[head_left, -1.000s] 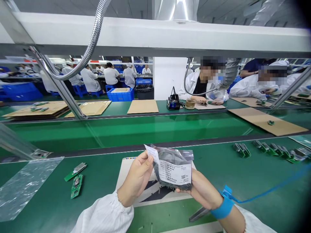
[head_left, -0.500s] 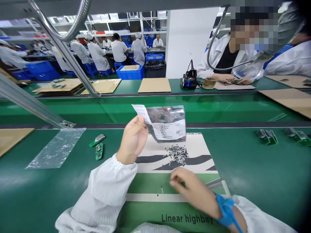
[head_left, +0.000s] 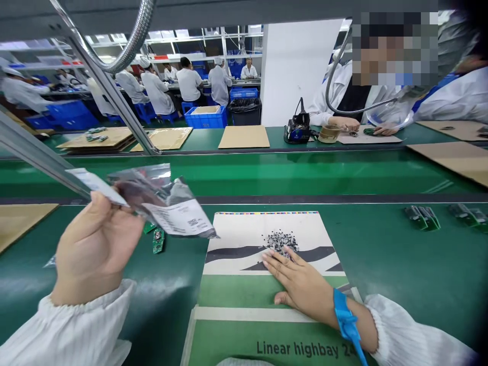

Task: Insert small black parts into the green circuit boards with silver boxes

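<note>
My left hand [head_left: 97, 244] holds a silvery anti-static bag [head_left: 160, 198] with a white label, raised above the green bench at the left. My right hand [head_left: 299, 282] lies flat with fingers spread on a printed sheet [head_left: 244, 295], fingertips touching a small pile of tiny dark metal parts [head_left: 282, 240]. A blue wrist strap [head_left: 345, 320] circles my right wrist. Small green circuit boards [head_left: 157, 239] lie on the bench just under the bag.
More circuit boards [head_left: 423, 216] sit at the right of the bench. A green conveyor belt [head_left: 267, 175] runs across beyond. Cardboard sheets [head_left: 244, 136], a soldering station [head_left: 297, 129] and a tape roll [head_left: 328, 133] lie on the far bench, where a person in white works. A slanted metal strut [head_left: 110, 91] stands at left.
My left hand has carried the bag leftward, away from the sheet. The parts now lie in a pile on the sheet, and my right hand has come down flat beside them.
</note>
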Demonstrator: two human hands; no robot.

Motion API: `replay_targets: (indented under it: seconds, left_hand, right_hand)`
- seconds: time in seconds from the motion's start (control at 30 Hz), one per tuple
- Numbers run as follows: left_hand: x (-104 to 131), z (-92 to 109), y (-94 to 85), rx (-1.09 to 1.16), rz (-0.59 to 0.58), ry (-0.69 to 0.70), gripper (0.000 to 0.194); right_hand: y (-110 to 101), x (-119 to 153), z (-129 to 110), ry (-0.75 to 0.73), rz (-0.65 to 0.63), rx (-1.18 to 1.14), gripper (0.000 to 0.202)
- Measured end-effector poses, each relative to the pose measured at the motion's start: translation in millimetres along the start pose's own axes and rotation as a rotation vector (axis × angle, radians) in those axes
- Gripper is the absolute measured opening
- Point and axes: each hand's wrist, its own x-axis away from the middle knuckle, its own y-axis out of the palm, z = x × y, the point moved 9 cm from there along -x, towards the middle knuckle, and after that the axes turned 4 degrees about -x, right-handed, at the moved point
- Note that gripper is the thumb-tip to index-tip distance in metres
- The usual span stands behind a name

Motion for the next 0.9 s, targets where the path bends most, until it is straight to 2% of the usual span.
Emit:
replay_targets:
  seconds: [0.13,0.2,0.3,0.37,0.43,0.5,0.57,0.63,0.7,0.8,0.83,0.9]
  left_hand:
    - [8,-5,-30.7,-0.036,0.053,-0.026,0.007]
    - [16,-12,-39.5,-0.046,0.070,-0.058,0.012]
    - [31,-23,-43.5,-0.081,0.069,-0.105,0.017]
    - [42,-33,-39.7,-0.107,0.045,-0.146,0.018]
    - [53,-42,-32.5,-0.132,0.010,-0.189,0.021]
    - [63,-50,-25.1,-0.160,-0.021,-0.214,0.023]
    - [69,-55,-19.3,-0.200,-0.037,-0.209,0.021]
    - [74,-56,-13.5,-0.254,-0.048,-0.183,0.016]
    - [78,-55,-5.5,-0.316,-0.073,-0.152,0.012]
    - [83,-52,7.8,-0.393,-0.127,-0.119,0.006]
    - [85,-51,10.7,-0.421,-0.141,-0.102,0.004]
    - [88,-47,12.3,-0.469,-0.144,-0.041,0.003]
  right_hand:
    - [2,-3,-21,-0.101,0.001,0.088,0.074]
    - [-2,-9,-30,-0.135,0.013,0.058,0.072]
    - [-24,-27,-26,-0.052,0.080,-0.052,0.062]
    - [-45,-42,-24,0.006,0.125,-0.197,0.061]
    - [-70,-57,-25,0.052,0.233,-0.351,0.063]
    - [-101,-66,-27,0.080,0.440,-0.463,0.060]
    - [-133,-65,-35,0.047,0.675,-0.494,0.051]
    - [-157,-65,-53,-0.049,0.798,-0.462,0.048]
    - [-170,-70,-73,-0.128,0.774,-0.441,0.048]
    - [-177,-80,-91,-0.190,0.661,-0.509,0.015]
    - [-178,-81,-92,-0.194,0.641,-0.543,0.010]
    - [-184,-75,-82,-0.141,0.682,-0.587,0.014]
